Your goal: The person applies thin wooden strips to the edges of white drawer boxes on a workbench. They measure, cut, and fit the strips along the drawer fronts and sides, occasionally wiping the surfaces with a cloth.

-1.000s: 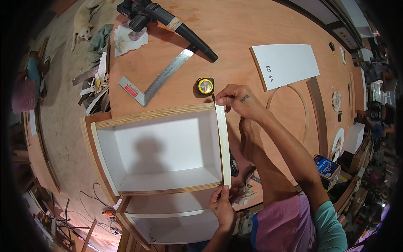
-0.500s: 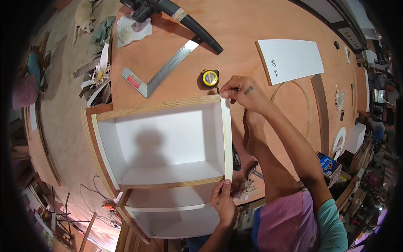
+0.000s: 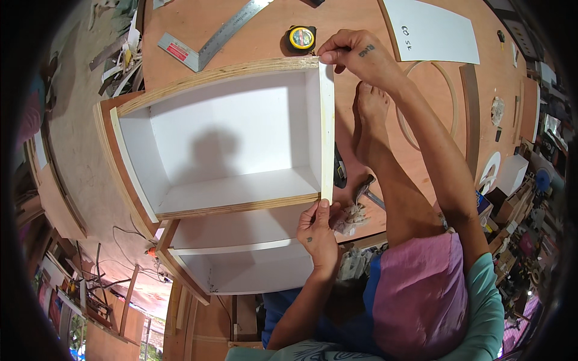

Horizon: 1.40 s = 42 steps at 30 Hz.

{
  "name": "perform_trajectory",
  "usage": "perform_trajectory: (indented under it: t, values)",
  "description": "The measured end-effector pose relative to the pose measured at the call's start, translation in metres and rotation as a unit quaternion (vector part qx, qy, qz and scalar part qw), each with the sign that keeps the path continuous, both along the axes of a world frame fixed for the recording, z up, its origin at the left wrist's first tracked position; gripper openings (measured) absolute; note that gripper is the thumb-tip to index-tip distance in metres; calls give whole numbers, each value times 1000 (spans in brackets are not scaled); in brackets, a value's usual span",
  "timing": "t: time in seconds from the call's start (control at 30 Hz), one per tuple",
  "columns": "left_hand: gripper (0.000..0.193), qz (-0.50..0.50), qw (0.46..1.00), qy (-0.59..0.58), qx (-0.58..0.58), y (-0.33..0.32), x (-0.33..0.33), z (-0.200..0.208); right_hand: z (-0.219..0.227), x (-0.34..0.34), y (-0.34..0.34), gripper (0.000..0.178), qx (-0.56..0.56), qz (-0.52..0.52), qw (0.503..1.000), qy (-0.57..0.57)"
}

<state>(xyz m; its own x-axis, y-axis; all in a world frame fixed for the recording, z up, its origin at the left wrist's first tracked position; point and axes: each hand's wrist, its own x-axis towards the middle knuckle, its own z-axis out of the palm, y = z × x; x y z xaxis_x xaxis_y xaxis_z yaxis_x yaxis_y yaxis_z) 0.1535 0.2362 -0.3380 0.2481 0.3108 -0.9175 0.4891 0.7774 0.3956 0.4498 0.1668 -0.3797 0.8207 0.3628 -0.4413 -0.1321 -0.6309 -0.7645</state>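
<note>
A plywood drawer box (image 3: 235,209) with a white inside stands before me, its open side up. Along its right edge lies a narrow pale strip (image 3: 327,132). My right hand (image 3: 364,57) pinches the strip's far end at the box corner, thumb and forefinger together. At the near corner my left hand (image 3: 319,237) has its thumb pressed on the strip's other end, with the remaining fingers curled beside the box. A yellow and black tape measure (image 3: 301,38) lies just beyond the far edge, close to my right fingers.
A steel try square (image 3: 198,51) lies beyond the box. A second white-lined box (image 3: 253,268) sits nearer me. My bare foot (image 3: 372,105) rests on the board, right of the box. A hammer (image 3: 364,188), a wooden ring (image 3: 454,114) and a white panel (image 3: 430,30) are also there.
The view has tipped nearer to me, so box, tools and hands sit higher in the picture. Both hands keep their places at the strip's two ends.
</note>
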Motion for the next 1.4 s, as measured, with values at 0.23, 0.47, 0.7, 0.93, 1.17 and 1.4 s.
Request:
perform_trajectory:
  t: [0.23,0.47,0.7,0.93,1.17,1.4]
  values:
    - [19,7,1000,7,2,-1,1,-4,0,-3,6,18,-13,-6,1000,1]
    - [19,0,1000,9,12,-5,2,-5,-3,-3,3,16,-7,-2,1000,-13]
    - [22,-18,999,29,22,-3,-5,-9,-4,-4,1,14,21,-4,1000,-17]
    - [22,30,999,30,8,-6,1,-8,0,-2,5,14,-5,48,996,-70]
    - [20,41,999,18,9,-10,-4,-11,4,-3,2,14,-6,47,997,-57]
    - [17,53,998,16,6,-8,-4,-7,-16,-1,1,16,22,13,999,-23]
